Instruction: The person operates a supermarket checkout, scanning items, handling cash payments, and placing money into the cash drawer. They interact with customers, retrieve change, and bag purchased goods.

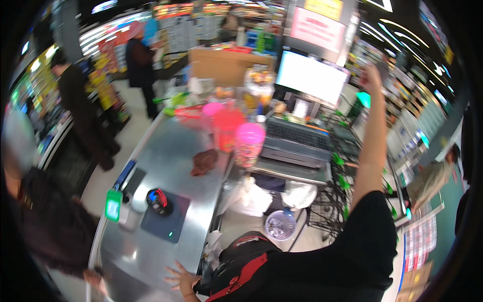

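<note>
My left hand, fingers spread, is at the near edge of a stainless steel counter and holds nothing. My right arm reaches far out past the right side of the lit monitor. Motion blur smears my right hand, its fingers look curled, and whether it holds anything is unclear. On the counter ahead of my left hand lies a dark square pad with a round black device on it. A crumpled brown cloth rests farther along.
A pink-lidded tub stands beside a black keyboard. Below are white plastic bags and a lavender basket. A green-framed device is at the counter's left edge. A person stands across the counter; shopping carts are right.
</note>
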Motion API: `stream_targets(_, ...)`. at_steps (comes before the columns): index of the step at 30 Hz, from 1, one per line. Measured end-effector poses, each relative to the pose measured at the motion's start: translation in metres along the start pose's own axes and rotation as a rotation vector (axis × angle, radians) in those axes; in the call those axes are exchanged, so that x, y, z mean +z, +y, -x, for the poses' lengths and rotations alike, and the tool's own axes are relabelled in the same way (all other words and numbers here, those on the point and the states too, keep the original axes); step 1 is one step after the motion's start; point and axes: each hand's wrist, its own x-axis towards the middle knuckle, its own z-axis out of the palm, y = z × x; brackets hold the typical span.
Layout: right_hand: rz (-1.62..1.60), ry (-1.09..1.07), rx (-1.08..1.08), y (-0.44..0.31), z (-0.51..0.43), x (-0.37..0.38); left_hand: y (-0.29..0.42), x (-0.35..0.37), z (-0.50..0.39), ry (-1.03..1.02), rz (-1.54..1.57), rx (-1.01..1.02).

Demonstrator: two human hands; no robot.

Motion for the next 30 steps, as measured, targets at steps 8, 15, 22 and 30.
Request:
stream_targets(8, -0.002, 0.074, -0.09, 0.018, -0.042, 0.03, -0.011, -0.008, -0.001, -0.079, 0.062, 0.072)
stream_targets(15, 0.017, 0.046, -0.224, 0.029, -0.03, 0.06, -0.012, -0.008, 0.0, -0.076, 0.054, 0.073)
stream_targets(22, 0.261, 0.191, -0.398, 0.072, 0.033, 0.102, -0.01, -0.012, 0.0, -0.101, 0.073, 0.076)
stream_targets(30, 0.486, -0.004, -0.327, 0.154, 0.106, 0.152, -0.012, -0.012, -0.002, -0.114, 0.08, 0.078)
